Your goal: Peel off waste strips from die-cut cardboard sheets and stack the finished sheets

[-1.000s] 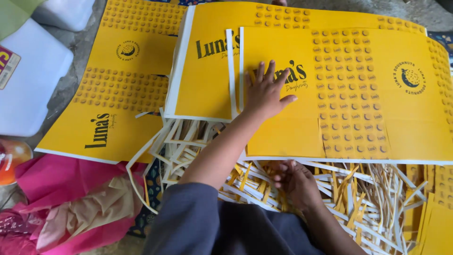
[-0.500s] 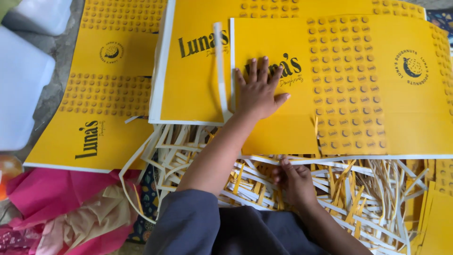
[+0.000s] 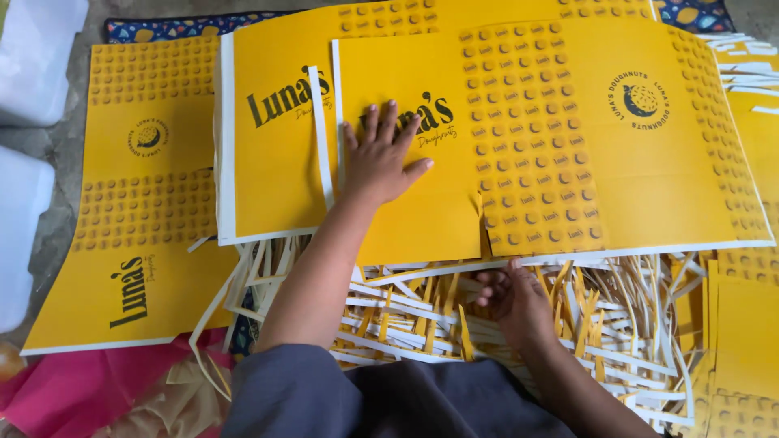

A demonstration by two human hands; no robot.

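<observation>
My left hand (image 3: 381, 158) lies flat, fingers spread, pressing on a large yellow printed cardboard sheet (image 3: 568, 138) that tops a stack. Just left of that hand a narrow white strip (image 3: 320, 134) stands loose between this sheet and the yellow sheet beside it (image 3: 268, 162). My right hand (image 3: 515, 302) is at the top sheet's near edge, fingers curled around the white trim strip (image 3: 617, 253) that runs along that edge. Below both hands lies a heap of cut white and yellow strips (image 3: 422, 324).
Another yellow printed sheet (image 3: 142, 235) lies flat at the left. White plastic containers (image 3: 24, 162) stand at the far left edge. Pink paper (image 3: 89, 389) lies at the lower left. More yellow sheets (image 3: 746, 324) and strips sit at the right. My dark sleeve (image 3: 365, 401) fills the bottom.
My left hand stays pressed on the top sheet. My right hand has come up from the strip heap to the sheet's near edge. The view has moved closer.
</observation>
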